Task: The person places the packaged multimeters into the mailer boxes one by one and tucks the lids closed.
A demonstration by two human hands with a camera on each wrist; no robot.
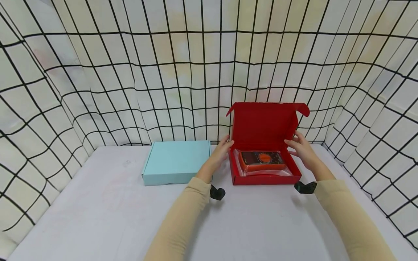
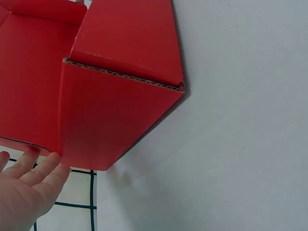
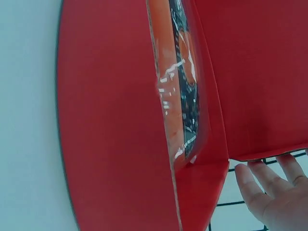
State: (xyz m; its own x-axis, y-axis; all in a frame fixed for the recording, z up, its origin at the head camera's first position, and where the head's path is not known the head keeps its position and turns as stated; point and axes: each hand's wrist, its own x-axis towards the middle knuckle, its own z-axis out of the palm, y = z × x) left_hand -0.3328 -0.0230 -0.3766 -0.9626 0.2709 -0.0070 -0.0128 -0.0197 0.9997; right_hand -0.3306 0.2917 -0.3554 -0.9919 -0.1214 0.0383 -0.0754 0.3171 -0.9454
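Note:
A red cardboard box [image 1: 266, 180] stands on the table with its lid [image 1: 264, 123] raised at the back. Inside lies an orange multimeter [image 1: 261, 166] with a dark face and an orange dial, wrapped in clear plastic. My left hand [image 1: 219, 156] is at the box's rear left corner, its extended fingers [image 2: 45, 171] touching the box near the lid's fold. On the opposite side, my right hand [image 1: 303, 152] has its fingers spread beside the lid's right edge; in the right wrist view its fingertips [image 3: 257, 166] meet that edge.
A closed light-blue box [image 1: 177, 159] lies to the left of the red one, close to my left forearm. White cloth with a black grid [image 1: 196, 72] hangs behind and at both sides of the white table [image 1: 107, 203].

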